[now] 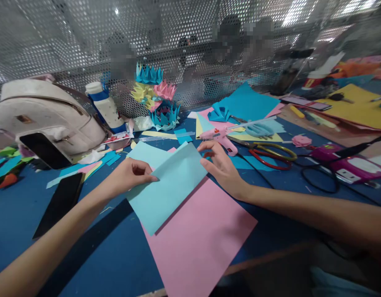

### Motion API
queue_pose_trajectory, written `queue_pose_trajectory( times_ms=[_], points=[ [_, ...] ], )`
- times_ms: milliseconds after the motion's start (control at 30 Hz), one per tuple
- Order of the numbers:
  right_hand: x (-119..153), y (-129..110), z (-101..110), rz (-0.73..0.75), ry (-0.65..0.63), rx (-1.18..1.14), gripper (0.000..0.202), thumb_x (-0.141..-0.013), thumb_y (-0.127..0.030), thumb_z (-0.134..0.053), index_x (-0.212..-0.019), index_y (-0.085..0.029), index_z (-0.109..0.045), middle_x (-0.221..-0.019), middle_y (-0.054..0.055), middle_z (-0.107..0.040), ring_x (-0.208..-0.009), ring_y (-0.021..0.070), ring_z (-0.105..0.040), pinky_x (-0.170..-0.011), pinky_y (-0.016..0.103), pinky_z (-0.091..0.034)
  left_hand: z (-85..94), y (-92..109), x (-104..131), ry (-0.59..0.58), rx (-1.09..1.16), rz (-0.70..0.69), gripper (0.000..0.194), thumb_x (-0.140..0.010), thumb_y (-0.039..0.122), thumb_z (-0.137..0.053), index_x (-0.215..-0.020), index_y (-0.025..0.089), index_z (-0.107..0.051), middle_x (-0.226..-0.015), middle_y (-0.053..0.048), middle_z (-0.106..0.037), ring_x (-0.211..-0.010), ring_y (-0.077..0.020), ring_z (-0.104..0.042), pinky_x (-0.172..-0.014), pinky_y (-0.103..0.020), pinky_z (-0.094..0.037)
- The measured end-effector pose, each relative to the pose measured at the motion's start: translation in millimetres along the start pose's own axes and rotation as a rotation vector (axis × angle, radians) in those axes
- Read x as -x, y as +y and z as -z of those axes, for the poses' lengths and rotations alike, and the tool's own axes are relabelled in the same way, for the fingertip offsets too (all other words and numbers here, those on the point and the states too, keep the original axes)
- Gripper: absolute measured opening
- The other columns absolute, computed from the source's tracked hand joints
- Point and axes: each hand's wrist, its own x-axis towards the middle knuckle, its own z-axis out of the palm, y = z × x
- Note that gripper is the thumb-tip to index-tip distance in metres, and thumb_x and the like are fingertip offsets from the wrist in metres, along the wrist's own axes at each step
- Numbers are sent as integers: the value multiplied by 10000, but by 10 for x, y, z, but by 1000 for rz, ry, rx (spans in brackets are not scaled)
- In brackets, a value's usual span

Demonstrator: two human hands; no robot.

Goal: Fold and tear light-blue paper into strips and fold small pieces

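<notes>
A sheet of light blue paper (178, 181), partly folded over, lies slanted on top of a pink sheet of paper (199, 243). My left hand (133, 175) pinches the blue paper near its left edge between thumb and fingers. At the paper's upper right corner is my right hand (221, 167), its fingers curved and apart; the thumb tip is at the paper's edge, and whether it touches cannot be made out. A pink glue gun (219, 138) lies just beyond my right hand, beside scissors with red and yellow handles (272, 154).
On the blue table (116, 255) stand a white backpack (48, 111), a bottle (105, 107) and folded paper flowers (164, 115). Two phones, one a black phone (59, 202), are at left. A pink paper rose (302, 141) and black cable (320, 189) lie right. A perforated metal screen (190, 41) rises behind.
</notes>
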Motion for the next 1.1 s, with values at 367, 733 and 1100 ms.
queue_pose_trajectory(
  times_ms=[367,733,1100],
  points=[
    [20,-16,-21,-513,-223,-246,448,-837,-526,-617,-602,-150,-555,-559,61,-677,-434,116,-576,-425,220,-379,-386,-64,95,254,475,200,281,-709,427,-758,-758,151,-757,-668,-28,-704,-549,-111,-556,-534,-224,-435],
    [-8,-31,9,-537,-247,-214,522,-862,-543,-564,-511,-159,-518,-421,25,-601,-300,71,-441,-342,198,-308,-428,-16,143,290,420,161,225,-716,362,-736,-666,143,-733,-489,26,-557,-454,-68,-406,-434,-182,-317],
    [94,-23,-1,-561,-570,-23,762,-844,-773,-326,-345,-200,-382,-377,29,-483,-442,105,-500,-551,254,-421,-450,-161,371,243,317,214,331,-710,456,-694,-655,132,-734,-454,4,-538,-403,-75,-368,-387,-185,-267]
  ],
)
